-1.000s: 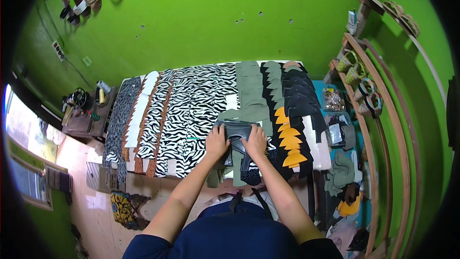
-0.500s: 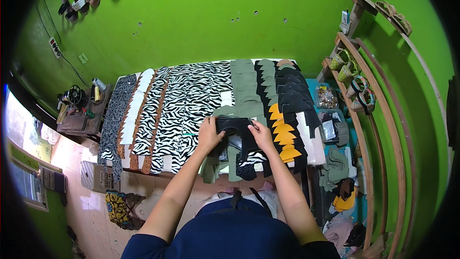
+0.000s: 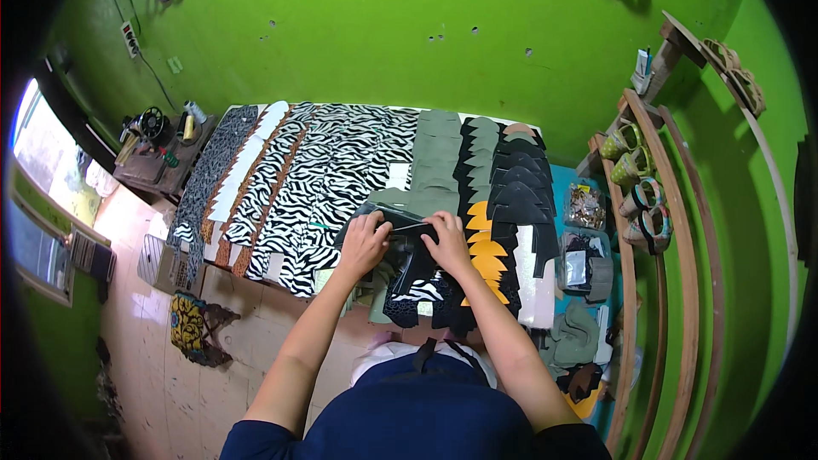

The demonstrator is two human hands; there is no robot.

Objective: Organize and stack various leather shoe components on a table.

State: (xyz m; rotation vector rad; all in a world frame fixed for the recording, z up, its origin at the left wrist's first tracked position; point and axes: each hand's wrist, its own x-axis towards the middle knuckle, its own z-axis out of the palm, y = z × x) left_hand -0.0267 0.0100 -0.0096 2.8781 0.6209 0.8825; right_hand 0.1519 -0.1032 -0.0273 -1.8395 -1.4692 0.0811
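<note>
A shiny black leather-like cut piece [image 3: 402, 238] lies under both my hands at the table's front edge. My left hand [image 3: 366, 243] has its fingers bent over the piece's left part. My right hand [image 3: 448, 245] grips the right part with fingers and thumb. A thin pale line runs across the black material between the two hands; I cannot tell whether it is a fold or an edge. Beneath lie olive-green pieces, and a small zebra-print piece [image 3: 423, 290] sits close to my right wrist.
Overlapping rows of zebra-print pieces [image 3: 298, 179], olive pieces [image 3: 436, 153], black pieces [image 3: 521, 179] and yellow pieces [image 3: 487, 260] cover the table. A sewing machine [image 3: 153, 126] stands at left. A wooden rack [image 3: 682, 230] with sandals is at right, beside plastic boxes [image 3: 585, 206].
My hands have shifted on the black piece, which now lies lower and flatter instead of showing its arched cut-out. My right fingers have moved inward. The whole view has tilted.
</note>
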